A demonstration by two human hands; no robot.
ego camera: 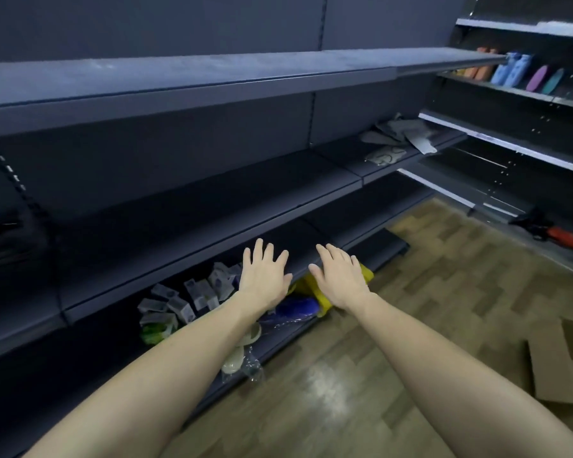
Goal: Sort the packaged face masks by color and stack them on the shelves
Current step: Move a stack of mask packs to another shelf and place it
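Both the left hand [265,279] and right hand [339,280] hover flat, each grip spread and empty, just above the dark metal shelf lip [186,256], seemingly reaching for the blue and yellow plastic-wrapped mask packs [298,307] lying beneath that lip.

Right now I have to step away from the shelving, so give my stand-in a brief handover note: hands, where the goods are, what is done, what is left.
Left hand: open, fingers straight, holding nothing, over the lower shelf edge.
Right hand: open and empty, beside it.
Goods: small grey-white packets lie jumbled on the bottom shelf, with a green packet, a blue packet and a yellow one mixed in.
Done: no sorted stack is visible.
Left: sort by colour, then stack.
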